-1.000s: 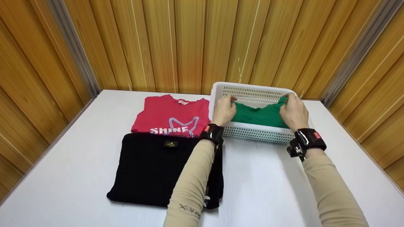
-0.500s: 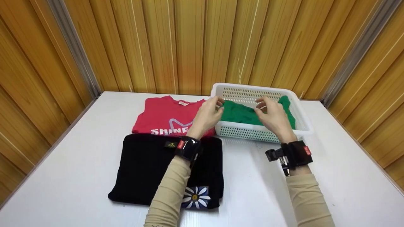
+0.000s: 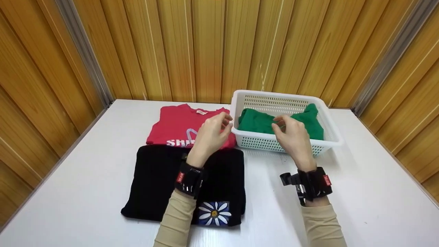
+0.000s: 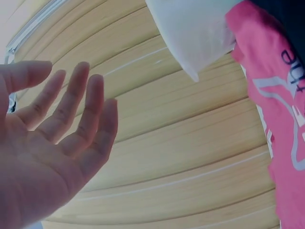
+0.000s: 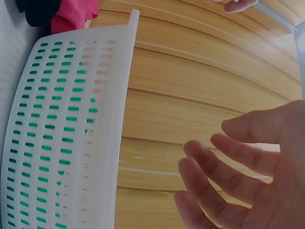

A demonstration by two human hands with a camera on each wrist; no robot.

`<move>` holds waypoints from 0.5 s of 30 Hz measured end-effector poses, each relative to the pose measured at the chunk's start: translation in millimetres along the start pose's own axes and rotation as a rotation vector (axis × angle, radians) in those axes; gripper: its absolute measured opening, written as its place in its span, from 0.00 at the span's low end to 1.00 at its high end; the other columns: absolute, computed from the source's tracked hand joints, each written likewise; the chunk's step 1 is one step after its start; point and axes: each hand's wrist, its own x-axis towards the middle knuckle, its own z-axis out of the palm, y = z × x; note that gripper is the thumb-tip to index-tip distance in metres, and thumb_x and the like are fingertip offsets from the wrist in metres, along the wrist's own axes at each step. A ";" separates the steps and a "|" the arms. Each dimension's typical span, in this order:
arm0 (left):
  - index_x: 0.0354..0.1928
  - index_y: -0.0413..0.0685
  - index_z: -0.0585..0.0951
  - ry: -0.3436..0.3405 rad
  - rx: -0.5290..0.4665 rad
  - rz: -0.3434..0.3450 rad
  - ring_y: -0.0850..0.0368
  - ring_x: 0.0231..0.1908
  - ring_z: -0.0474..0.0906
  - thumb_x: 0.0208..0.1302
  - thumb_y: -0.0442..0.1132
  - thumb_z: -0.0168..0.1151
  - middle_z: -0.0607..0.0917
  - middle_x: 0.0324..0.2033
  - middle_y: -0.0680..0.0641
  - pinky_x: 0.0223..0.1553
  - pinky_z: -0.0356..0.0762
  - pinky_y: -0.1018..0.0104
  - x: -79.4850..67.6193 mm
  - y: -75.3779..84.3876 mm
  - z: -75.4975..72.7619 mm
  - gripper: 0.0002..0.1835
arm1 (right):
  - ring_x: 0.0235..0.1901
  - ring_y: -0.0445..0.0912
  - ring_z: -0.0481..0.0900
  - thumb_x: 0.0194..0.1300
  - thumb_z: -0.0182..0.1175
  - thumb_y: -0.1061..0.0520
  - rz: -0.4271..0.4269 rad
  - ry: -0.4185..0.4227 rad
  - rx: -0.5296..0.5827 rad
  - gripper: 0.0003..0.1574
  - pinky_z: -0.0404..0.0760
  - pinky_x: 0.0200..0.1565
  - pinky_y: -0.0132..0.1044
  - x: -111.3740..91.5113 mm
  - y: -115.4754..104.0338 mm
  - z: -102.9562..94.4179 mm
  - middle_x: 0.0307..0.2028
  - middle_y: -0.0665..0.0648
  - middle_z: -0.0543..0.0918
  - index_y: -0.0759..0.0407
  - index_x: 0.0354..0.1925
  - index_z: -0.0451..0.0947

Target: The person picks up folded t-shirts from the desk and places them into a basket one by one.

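Note:
A green garment lies inside the white perforated basket, bunched up at its right end. My left hand hovers over the red and black shirts with its fingers loosely bent and nothing in them; the left wrist view shows its bare palm. My right hand is in the air in front of the basket, hiding part of the green garment. In the right wrist view that hand has relaxed, spread fingers, apart from the basket wall.
A folded red shirt with white lettering lies left of the basket. In front of it lies a folded black garment with a daisy patch, overlapping its lower edge. Wood-patterned walls enclose the white table.
Both hands have let go of the green garment and drawn back toward me, the left one also moving left. The garment stays in the basket.

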 end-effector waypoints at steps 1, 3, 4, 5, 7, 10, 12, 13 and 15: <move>0.48 0.42 0.78 -0.006 0.003 -0.011 0.50 0.42 0.82 0.66 0.40 0.57 0.85 0.42 0.42 0.46 0.81 0.58 -1.1 -0.6 -0.9 0.12 | 0.40 0.56 0.82 0.67 0.55 0.54 0.003 0.000 0.003 0.17 0.78 0.39 0.50 -0.4 -1.1 1.0 0.42 0.66 0.85 0.63 0.48 0.78; 0.48 0.42 0.78 -0.018 0.012 -0.030 0.50 0.42 0.82 0.65 0.40 0.58 0.86 0.42 0.42 0.46 0.81 0.57 -2.4 -2.4 -2.8 0.13 | 0.41 0.57 0.82 0.68 0.55 0.53 0.011 -0.005 0.011 0.18 0.79 0.41 0.51 -1.3 -3.4 2.1 0.43 0.66 0.84 0.64 0.49 0.78; 0.49 0.42 0.78 -0.027 0.015 -0.043 0.50 0.42 0.83 0.65 0.41 0.58 0.86 0.42 0.42 0.46 0.82 0.57 -2.9 -3.5 -4.1 0.14 | 0.41 0.57 0.82 0.68 0.55 0.52 0.017 -0.012 0.014 0.19 0.79 0.42 0.51 -1.8 -4.6 2.3 0.43 0.66 0.84 0.64 0.50 0.77; 0.50 0.42 0.77 -0.037 0.019 -0.058 0.51 0.42 0.83 0.65 0.42 0.59 0.86 0.43 0.42 0.45 0.82 0.58 -3.5 -4.6 -5.6 0.15 | 0.41 0.57 0.82 0.68 0.55 0.51 0.025 -0.020 0.012 0.20 0.79 0.42 0.51 -2.3 -5.7 2.4 0.44 0.66 0.84 0.64 0.51 0.77; 0.51 0.43 0.77 -0.055 0.032 -0.094 0.52 0.42 0.83 0.65 0.44 0.59 0.86 0.43 0.43 0.45 0.82 0.58 -4.9 -7.5 -9.6 0.16 | 0.42 0.57 0.81 0.68 0.55 0.50 0.050 -0.047 0.008 0.22 0.78 0.43 0.51 -3.5 -8.6 1.6 0.44 0.66 0.84 0.65 0.52 0.76; 0.55 0.44 0.75 -0.097 0.038 -0.160 0.52 0.44 0.83 0.65 0.47 0.60 0.85 0.45 0.43 0.46 0.81 0.57 -7.6 -13.2 -19.3 0.20 | 0.45 0.58 0.80 0.68 0.54 0.48 0.117 -0.126 0.007 0.25 0.77 0.46 0.52 -5.6 -14.0 -0.2 0.47 0.67 0.83 0.64 0.55 0.74; 0.57 0.45 0.73 -0.131 0.041 -0.202 0.51 0.48 0.81 0.64 0.49 0.60 0.83 0.48 0.42 0.49 0.80 0.56 -10.2 -18.6 -28.0 0.24 | 0.48 0.59 0.79 0.68 0.53 0.47 0.158 -0.190 0.006 0.27 0.76 0.49 0.52 -7.0 -17.5 -0.1 0.49 0.67 0.82 0.64 0.56 0.73; 0.59 0.45 0.72 -0.149 0.038 -0.220 0.50 0.49 0.81 0.64 0.51 0.60 0.83 0.50 0.41 0.51 0.79 0.55 -11.5 -22.3 -32.9 0.25 | 0.50 0.59 0.79 0.68 0.53 0.46 0.175 -0.221 0.003 0.28 0.76 0.49 0.52 -7.7 -19.0 0.9 0.50 0.67 0.81 0.64 0.57 0.73; 0.60 0.44 0.70 -0.173 0.034 -0.248 0.48 0.53 0.79 0.64 0.52 0.59 0.81 0.52 0.40 0.54 0.77 0.53 -14.7 -30.7 -43.1 0.28 | 0.50 0.58 0.78 0.68 0.53 0.44 0.183 -0.270 -0.005 0.29 0.76 0.50 0.51 -9.3 -20.9 4.4 0.51 0.67 0.81 0.64 0.57 0.72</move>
